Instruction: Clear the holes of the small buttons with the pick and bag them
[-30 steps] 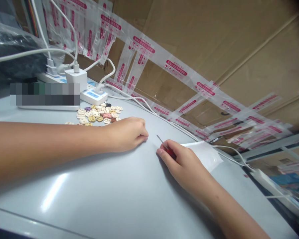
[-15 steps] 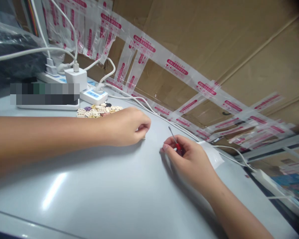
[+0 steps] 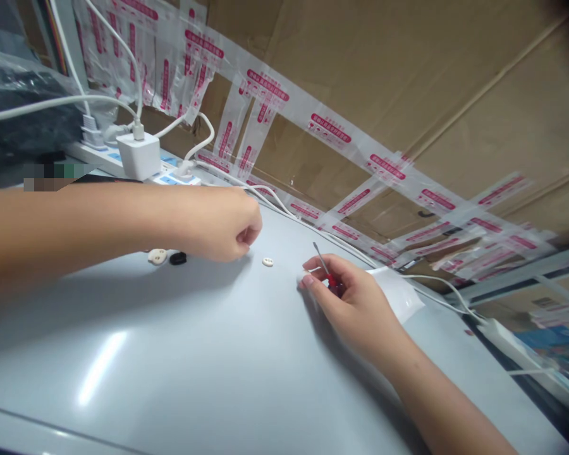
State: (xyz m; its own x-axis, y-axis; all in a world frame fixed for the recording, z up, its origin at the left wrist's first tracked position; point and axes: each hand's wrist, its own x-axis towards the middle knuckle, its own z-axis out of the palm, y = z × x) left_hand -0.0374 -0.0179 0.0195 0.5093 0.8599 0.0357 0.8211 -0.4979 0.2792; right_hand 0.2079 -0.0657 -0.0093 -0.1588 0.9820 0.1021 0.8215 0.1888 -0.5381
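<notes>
My right hand (image 3: 348,291) is closed around a small screwdriver (image 3: 330,278); its red handle lies in the palm and the thin metal shaft points up. A pale spot shows at the thumb and fingertip, too unclear to name. My left hand (image 3: 234,224) is closed, fingers curled down near the table, and whatever they hold is hidden. Between the hands lies a cream oval button (image 3: 267,261) with holes. Under my left forearm, a cream button-like piece (image 3: 157,256) and a black one (image 3: 177,258) show; the forearm covers the area behind them.
A white charger (image 3: 140,155) stands on a power strip (image 3: 175,179) at the back left, with white cables around it. A taped cardboard wall (image 3: 351,170) rises behind the table. Beside my right hand lies a white sheet or bag (image 3: 401,294).
My left hand has moved left and slightly up, leaving the cream button on the table. Its forearm now covers most of the button pile. My right hand keeps the screwdriver, almost still.
</notes>
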